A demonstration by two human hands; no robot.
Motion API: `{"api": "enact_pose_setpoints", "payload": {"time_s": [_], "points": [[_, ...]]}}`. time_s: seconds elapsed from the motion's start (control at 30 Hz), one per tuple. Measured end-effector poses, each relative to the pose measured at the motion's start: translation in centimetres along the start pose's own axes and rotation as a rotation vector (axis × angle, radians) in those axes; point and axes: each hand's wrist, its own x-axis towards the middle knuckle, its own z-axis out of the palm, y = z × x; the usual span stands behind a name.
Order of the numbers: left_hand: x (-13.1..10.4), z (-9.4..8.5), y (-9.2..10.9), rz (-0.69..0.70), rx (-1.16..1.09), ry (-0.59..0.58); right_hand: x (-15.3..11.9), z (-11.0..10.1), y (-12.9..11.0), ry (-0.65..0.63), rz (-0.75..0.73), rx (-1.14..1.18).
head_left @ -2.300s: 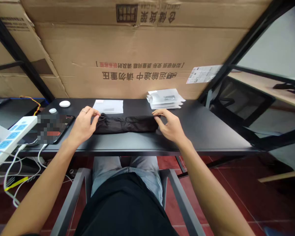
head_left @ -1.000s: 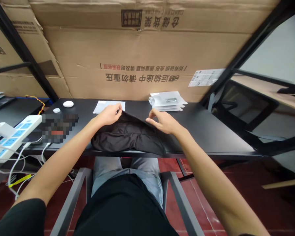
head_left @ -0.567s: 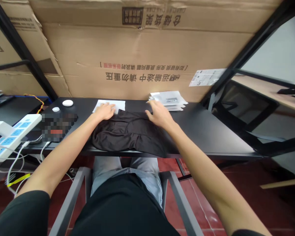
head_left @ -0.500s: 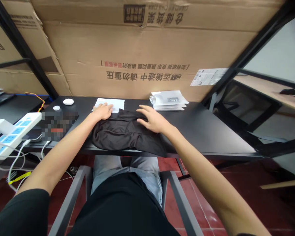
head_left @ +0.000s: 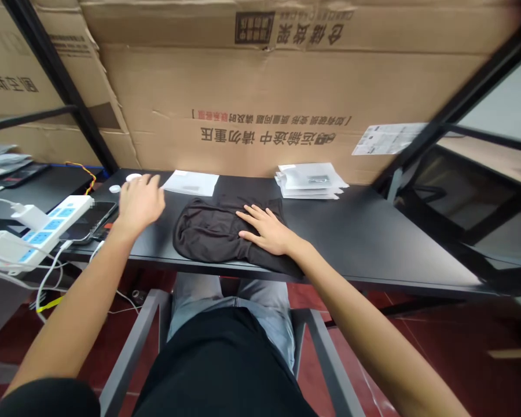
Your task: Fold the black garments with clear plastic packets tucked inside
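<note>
We see a big sheet of cardboard [head_left: 260, 81] standing behind the black tabletop [head_left: 364, 237]. The black cloth [head_left: 208, 231] lies wrinkled along the front edge of the tabletop. What just changed is that only one of our grips is on it, so its right part is covered and its left part is free. About two seconds ago the cloth was a thin strip between both grips; now it is spread wider. A stack of cloudy packs [head_left: 308, 176] sits behind it to the right, and a thin pack [head_left: 191, 183] behind it to the left. Our right grip [head_left: 269, 231] rests wide on the cloth, fingers spread, pinching nothing. Our left grip [head_left: 141, 202] is blurry, so we cannot tell if it is wide or holding something. Half a second ago it was by the thin pack; now it is farther left, near the phone [head_left: 87, 223], and partly hides a small white thing [head_left: 133, 176].
</note>
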Motion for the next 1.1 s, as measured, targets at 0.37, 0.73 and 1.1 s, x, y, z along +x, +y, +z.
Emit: {"api": "enact_pose_setpoints", "payload": {"time_s": [0.37, 0.73, 1.1], "points": [[-10.0, -0.7, -7.5, -0.349, -0.006, 0.031, -0.1, 0.1, 0.1, 0.044, -0.028, 0.018], [-16.3, -0.7, -2.5, -0.306, 0.124, 0.13, 0.0, 0.5, 0.4, 0.068, -0.036, 0.003], [-16.4, -1.1, -6.5, -0.398, 0.102, 0.168, 0.1, 0.7, 0.3, 0.075, -0.037, -0.011]]}}
